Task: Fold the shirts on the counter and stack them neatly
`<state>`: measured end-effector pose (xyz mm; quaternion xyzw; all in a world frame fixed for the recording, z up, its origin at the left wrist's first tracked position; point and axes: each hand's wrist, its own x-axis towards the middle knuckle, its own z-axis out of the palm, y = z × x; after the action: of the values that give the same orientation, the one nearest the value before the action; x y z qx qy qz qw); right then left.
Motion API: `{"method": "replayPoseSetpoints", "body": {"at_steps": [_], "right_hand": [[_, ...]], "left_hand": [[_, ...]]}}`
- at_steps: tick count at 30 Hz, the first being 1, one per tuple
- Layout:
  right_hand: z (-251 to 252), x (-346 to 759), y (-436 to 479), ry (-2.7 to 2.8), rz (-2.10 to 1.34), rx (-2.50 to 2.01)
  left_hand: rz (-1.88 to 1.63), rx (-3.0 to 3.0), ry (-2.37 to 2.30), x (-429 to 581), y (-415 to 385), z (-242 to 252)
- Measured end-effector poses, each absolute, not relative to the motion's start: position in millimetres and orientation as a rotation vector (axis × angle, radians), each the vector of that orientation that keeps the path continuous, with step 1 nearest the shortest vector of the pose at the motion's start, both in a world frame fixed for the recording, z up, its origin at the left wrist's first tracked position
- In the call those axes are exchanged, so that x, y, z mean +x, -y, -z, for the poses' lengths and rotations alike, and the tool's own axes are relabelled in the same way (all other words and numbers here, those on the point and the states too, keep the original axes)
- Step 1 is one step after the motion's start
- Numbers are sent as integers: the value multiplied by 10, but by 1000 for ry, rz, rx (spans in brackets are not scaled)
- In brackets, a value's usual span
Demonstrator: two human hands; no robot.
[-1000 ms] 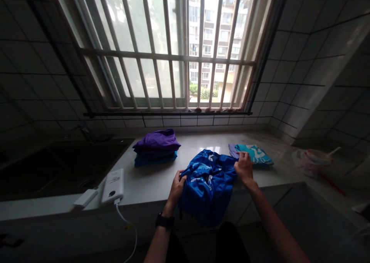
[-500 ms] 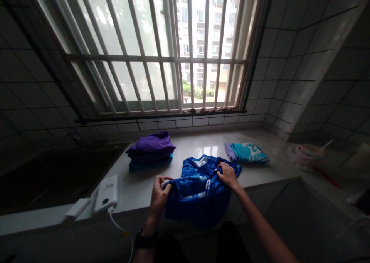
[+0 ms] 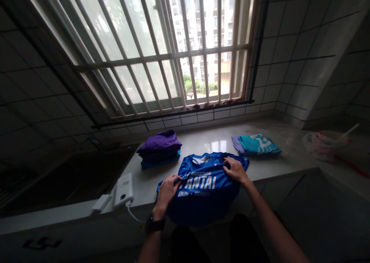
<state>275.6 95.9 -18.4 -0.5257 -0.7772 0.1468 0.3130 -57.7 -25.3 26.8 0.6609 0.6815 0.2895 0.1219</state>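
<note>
A blue T-shirt point(image 3: 202, 199) with white lettering lies front up on the counter. Its collar points toward the window, and its lower part hangs over the front edge. My left hand point(image 3: 168, 190), with a dark watch on the wrist, pinches the cloth at the left of the lettering. On the other side, my right hand point(image 3: 235, 170) has its fingers closed on the fabric near the right shoulder. Behind the left hand sits a folded stack of purple and blue clothes point(image 3: 160, 145). A folded teal and lilac garment point(image 3: 258, 144) rests beyond the right hand.
A white power bank point(image 3: 124, 190) with a cable plugged in and a small white box point(image 3: 101, 203) lie beside the dark sink point(image 3: 72, 174). At the right stands a bowl in a plastic bag point(image 3: 325, 143). A barred window point(image 3: 162, 57) rises behind the white counter point(image 3: 212, 136).
My left hand has moved in over the shirt, and its front now lies flatter, with the lettering spread out and readable. My right hand stays near the right shoulder. The view has tilted slightly.
</note>
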Motion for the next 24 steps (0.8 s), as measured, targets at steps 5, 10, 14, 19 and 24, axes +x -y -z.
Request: {"method": "replayPoseSetpoints", "body": {"at_steps": [5, 10, 14, 19, 24], "right_hand": [[187, 2748, -952, 2041, -391, -1375], [173, 2738, -949, 2024, -416, -1355], [155, 2753, -946, 2040, -433, -1354], [150, 2731, -937, 2034, -445, -1372], [168, 2758, -968, 1940, -353, -1430]], "left_hand": [[-1154, 1634, -2310, -1118, 184, -451], [-1312, 1610, -2743, -1251, 163, -609], [-957, 2161, -2172, -642, -26, -541], [-556, 2208, -1978, -1, -338, -230], [-409, 2216, -2001, 44, -433, -40]]}}
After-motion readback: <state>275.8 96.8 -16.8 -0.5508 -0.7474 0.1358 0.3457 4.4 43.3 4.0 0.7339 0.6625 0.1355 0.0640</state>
